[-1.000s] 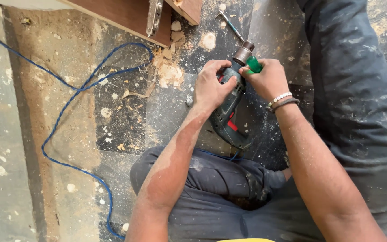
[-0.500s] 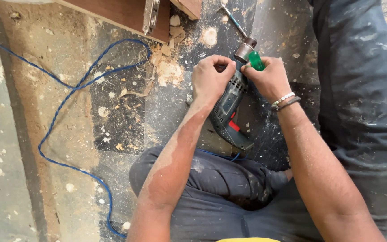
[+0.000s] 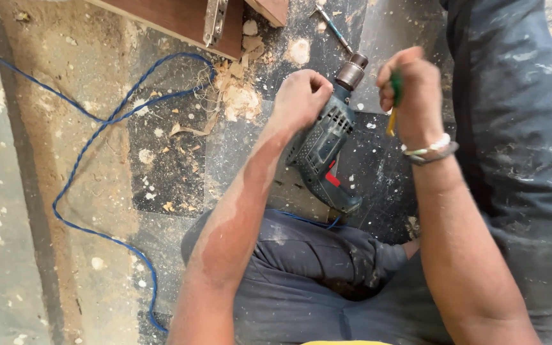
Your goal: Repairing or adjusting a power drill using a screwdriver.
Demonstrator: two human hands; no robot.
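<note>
A blue-green electric drill (image 3: 324, 150) with a red trigger lies on the dark speckled floor, its metal chuck (image 3: 351, 71) pointing up and away with a long bit (image 3: 333, 29) in it. My left hand (image 3: 300, 96) grips the front of the drill body just behind the chuck. My right hand (image 3: 410, 96) is lifted off to the right of the chuck, fist closed on a small green and yellow tool (image 3: 394, 102). A metal bracelet sits on that wrist.
A blue cable (image 3: 91, 137) loops over the floor at left. Wood shavings (image 3: 237, 96) lie near a brown wooden board (image 3: 180, 19) with a metal hinge (image 3: 214, 19). My bent leg in dark trousers (image 3: 314, 275) is below; another trouser leg (image 3: 519, 147) fills the right.
My right hand has pulled away from the chuck to the right, taking the green tool with it. The left hand has stayed on the drill.
</note>
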